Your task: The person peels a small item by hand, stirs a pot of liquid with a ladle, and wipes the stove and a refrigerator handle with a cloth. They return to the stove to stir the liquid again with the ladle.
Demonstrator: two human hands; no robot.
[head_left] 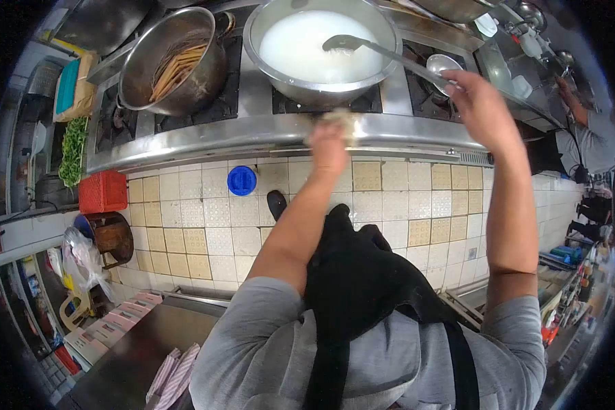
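A wide steel bowl (307, 89) of cloudy white liquid stands on the stove (246, 130). My right hand (482, 109) grips the end of a long-handled metal spoon (417, 67). The spoon's head rests in the bowl, with a clump of white grains beside it. My left hand (330, 140), slightly blurred, presses a pale, crumpled cloth (350, 124) against the stove's front edge, just below the bowl. The fingers are partly hidden by the blur.
Left of the bowl, a deep pot (212, 75) holds brown sticks. A small steel ladle (444, 65) lies near my right hand. A blue round lid (242, 180) and a red crate (102, 192) are on the floor side. Another person's arm (572, 102) shows far right.
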